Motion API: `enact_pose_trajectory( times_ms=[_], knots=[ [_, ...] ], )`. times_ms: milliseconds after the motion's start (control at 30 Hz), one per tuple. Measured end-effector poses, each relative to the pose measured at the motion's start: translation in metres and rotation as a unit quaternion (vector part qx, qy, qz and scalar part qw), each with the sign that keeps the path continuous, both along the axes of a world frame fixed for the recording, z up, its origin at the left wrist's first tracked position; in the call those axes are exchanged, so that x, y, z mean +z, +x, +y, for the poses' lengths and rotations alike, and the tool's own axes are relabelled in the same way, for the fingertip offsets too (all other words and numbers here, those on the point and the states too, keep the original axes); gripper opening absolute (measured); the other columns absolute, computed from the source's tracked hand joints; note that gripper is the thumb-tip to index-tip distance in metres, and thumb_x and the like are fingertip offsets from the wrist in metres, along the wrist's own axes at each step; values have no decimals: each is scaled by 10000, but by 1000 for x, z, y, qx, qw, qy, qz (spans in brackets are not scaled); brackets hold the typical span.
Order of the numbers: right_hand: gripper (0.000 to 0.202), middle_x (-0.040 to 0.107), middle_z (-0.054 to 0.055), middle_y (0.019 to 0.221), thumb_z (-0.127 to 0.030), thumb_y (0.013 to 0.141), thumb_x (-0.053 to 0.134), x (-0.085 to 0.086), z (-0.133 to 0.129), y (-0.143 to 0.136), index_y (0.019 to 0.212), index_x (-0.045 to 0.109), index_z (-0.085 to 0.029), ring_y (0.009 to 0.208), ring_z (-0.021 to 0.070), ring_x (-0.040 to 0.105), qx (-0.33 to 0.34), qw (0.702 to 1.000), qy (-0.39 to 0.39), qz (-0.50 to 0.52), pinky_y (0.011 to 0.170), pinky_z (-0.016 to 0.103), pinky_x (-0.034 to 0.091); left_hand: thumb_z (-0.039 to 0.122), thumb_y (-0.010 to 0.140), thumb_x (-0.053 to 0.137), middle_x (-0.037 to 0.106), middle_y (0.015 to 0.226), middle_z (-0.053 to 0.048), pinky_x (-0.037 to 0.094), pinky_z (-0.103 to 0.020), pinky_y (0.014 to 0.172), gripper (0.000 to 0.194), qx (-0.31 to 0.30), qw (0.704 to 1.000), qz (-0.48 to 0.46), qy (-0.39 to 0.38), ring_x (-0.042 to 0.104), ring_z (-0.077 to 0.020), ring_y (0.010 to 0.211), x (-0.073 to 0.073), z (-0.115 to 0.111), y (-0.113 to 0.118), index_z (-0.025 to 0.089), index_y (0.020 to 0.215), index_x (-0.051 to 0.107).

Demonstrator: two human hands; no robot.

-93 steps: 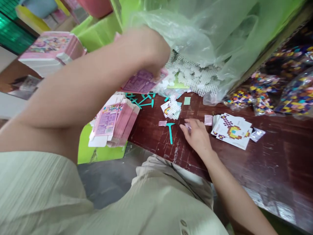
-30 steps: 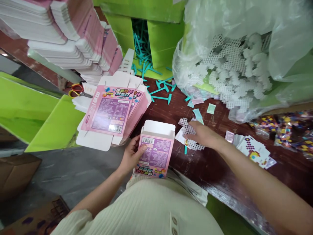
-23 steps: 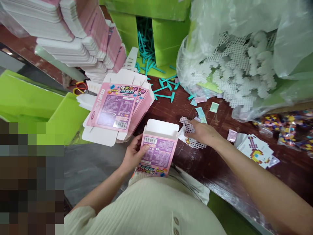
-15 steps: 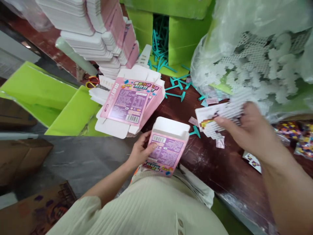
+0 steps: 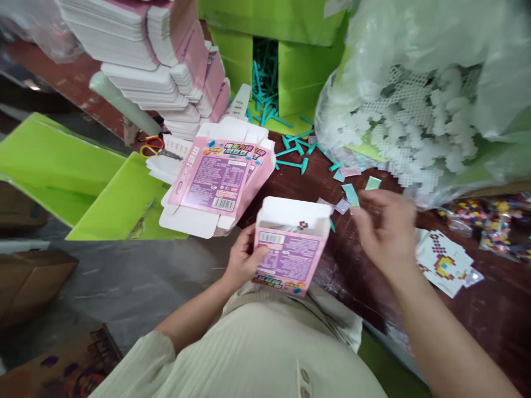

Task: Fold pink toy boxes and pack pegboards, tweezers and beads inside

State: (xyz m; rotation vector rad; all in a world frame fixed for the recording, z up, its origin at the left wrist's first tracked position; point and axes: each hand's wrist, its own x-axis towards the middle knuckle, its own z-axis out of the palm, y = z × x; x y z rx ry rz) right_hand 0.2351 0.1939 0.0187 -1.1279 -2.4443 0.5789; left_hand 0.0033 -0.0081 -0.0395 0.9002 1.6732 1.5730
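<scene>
Left hand (image 5: 244, 258): pinching one side of an open pink box (image 5: 288, 255), thumb on the printed face.
Pink box: held tilted at the near edge of the table (image 5: 348, 268), mouth upward, a printed card (image 5: 303, 225) showing inside.
Raised flap (image 5: 292, 209): hiding most of a teal hammer (image 5: 332, 225) just behind.
Right hand (image 5: 381, 226): blurred, thumb and fingers apart, near loose sachets (image 5: 350, 194); contact impossible to tell.
Card pile (image 5: 443, 265): lying just right of the right wrist.
Flat cartons (image 5: 213, 179): heaped at the near edge, left of the box.
Loose teal hammers (image 5: 292, 164): strewn between cartons and plastic bag (image 5: 423, 33).
Plastic bag: bulging with white grids (image 5: 409, 130), blocking the table behind.
Scissors (image 5: 152, 146): beside the cartons, left.
</scene>
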Motion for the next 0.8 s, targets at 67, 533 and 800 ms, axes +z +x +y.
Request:
enact_pose_trajectory(
  times_ms=[67,533,800],
  knots=[
    [373,684,139,1387,-368,1061,494,-21,3,-4,1376,653,-249,1332,343,575,97,995,-5,-26,1163,571,433,484,883,804,800,1128,-108,623,-344,861,481,23,999,34,-3,764,-234,955,-1,-8,-7,179,1229,666],
    [262,677,13,1110,-249,1008,622,49,-9,14,1213,629,-412,1071,267,754,13,913,-101,394,1048,569,600,386,868,849,775,1253,-121,633,-347,930,606,-53,991,116,45,773,-250,1041,-3,-1,7,220,1416,651],
    [392,729,29,1313,-288,999,672,50,-23,34,1357,593,-425,1425,326,583,70,985,90,130,1323,733,66,357,869,853,793,1145,-67,621,-270,863,508,-84,986,116,89,761,-198,955,10,47,33,225,1330,685]
  ],
)
